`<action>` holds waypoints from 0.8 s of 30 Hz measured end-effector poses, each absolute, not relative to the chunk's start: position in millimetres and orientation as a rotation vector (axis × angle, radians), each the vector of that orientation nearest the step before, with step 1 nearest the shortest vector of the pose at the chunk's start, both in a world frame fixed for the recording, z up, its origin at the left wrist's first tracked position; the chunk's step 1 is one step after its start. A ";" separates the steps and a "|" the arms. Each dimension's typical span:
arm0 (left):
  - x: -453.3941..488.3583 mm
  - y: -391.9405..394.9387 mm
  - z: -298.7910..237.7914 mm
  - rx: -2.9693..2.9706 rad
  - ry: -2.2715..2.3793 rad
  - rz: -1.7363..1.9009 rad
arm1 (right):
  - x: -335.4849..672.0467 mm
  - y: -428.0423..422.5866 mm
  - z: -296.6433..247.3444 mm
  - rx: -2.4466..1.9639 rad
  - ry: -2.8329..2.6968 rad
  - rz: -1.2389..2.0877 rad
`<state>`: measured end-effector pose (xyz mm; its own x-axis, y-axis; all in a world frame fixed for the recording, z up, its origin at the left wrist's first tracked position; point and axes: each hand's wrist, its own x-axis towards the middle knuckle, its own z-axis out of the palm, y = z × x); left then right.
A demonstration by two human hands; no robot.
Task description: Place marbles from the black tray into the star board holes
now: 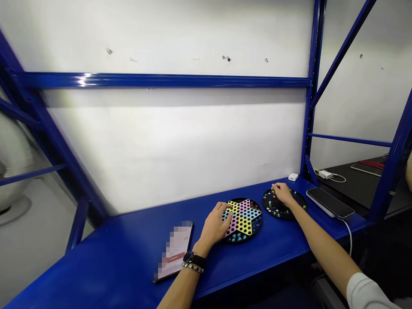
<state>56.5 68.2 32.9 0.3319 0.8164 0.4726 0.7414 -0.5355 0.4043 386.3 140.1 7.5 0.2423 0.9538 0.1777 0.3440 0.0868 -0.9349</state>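
Loosely curved and unclenched, the left hand (216, 224) is resting on the left side of a round game board (246, 227), its thumb standing apart from the fingers. With fingers bent together, the right hand (282, 193) is hanging over a black round tray (277, 207); whether it is pinching anything cannot be told. Beside that tray, the board is lying on the blue tabletop (128, 253), showing a pink, yellow and pale-blue star dotted with dark holes.

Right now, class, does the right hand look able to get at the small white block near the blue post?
Probably yes: the right hand is over the dark round tray, and the small white block lies just beyond it, with nothing visible standing between.
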 end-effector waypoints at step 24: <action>59.7 61.0 39.1 2.465 1.447 0.942 | 360.4 125.1 5.7 -1.927 -1.860 0.296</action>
<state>59.7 61.0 39.1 0.3446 0.8253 0.4474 0.7428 -0.5311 0.4076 360.4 125.1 5.7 0.0710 0.9864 0.1486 0.8914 0.0041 -0.4533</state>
